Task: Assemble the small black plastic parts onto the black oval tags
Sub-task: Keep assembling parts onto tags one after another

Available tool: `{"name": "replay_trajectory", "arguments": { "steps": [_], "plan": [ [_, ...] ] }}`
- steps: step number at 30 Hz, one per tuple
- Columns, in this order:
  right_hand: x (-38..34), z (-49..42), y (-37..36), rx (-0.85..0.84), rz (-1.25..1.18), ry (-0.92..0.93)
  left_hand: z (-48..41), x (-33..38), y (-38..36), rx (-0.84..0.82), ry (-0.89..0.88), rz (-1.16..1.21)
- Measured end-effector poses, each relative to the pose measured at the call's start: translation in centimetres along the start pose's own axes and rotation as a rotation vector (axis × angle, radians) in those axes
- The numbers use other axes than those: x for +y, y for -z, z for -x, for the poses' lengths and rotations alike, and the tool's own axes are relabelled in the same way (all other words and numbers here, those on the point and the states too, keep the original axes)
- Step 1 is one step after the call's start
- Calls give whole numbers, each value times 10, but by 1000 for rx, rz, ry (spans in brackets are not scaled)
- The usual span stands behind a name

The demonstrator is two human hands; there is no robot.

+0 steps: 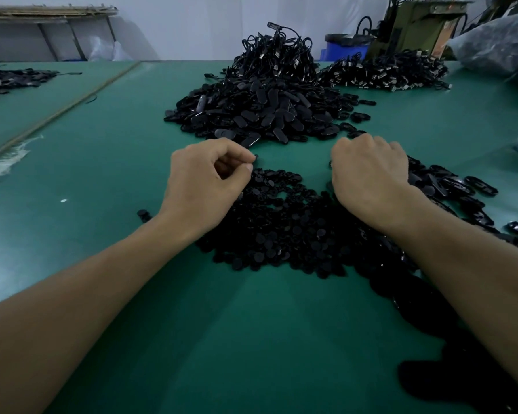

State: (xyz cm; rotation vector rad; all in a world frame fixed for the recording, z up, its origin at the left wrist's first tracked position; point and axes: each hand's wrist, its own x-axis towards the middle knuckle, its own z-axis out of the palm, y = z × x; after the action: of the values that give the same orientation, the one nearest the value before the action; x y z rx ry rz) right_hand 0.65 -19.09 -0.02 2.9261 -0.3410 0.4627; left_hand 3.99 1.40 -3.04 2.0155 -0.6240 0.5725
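At centre frame on the smooth green mat (251, 324), the left hand (210, 174) pinches a tiny black part (254, 157) over the low spread of matte round plastic parts (281, 228), the right hand (368, 171) curls knuckles-up, its grasp hidden, and glossy oval tags (260, 115) heap just beyond

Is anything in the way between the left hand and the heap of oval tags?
Nothing visible. The left hand, pinching a small black part, is right at the near edge of the heap of oval tags.
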Motion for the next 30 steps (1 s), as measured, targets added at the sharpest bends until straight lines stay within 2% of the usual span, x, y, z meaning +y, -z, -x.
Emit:
{"name": "replay_trajectory", "arguments": {
  "steps": [5,9,11,15,20,25,30],
  "plan": [
    [-4,0,-2,181,-42,89,1,3,-1,-4,-18,22],
    [-5,-1,-4,250,-180,173,3,8,-4,-22,-42,68],
    [-6,-4,-4,222,-345,238,3,9,-6,-20,-46,94],
    [-12,-8,-2,51,-813,389,3,9,-9,-26,9,174],
    [-17,-7,-4,-217,-1203,380,2,3,-8,-26,106,248],
    [-17,-6,-4,-227,-1365,393,1,0,-8,-48,123,276],
    [-15,-8,-11,-111,-1377,312,0,-1,-8,-35,152,345]
  ]
}}
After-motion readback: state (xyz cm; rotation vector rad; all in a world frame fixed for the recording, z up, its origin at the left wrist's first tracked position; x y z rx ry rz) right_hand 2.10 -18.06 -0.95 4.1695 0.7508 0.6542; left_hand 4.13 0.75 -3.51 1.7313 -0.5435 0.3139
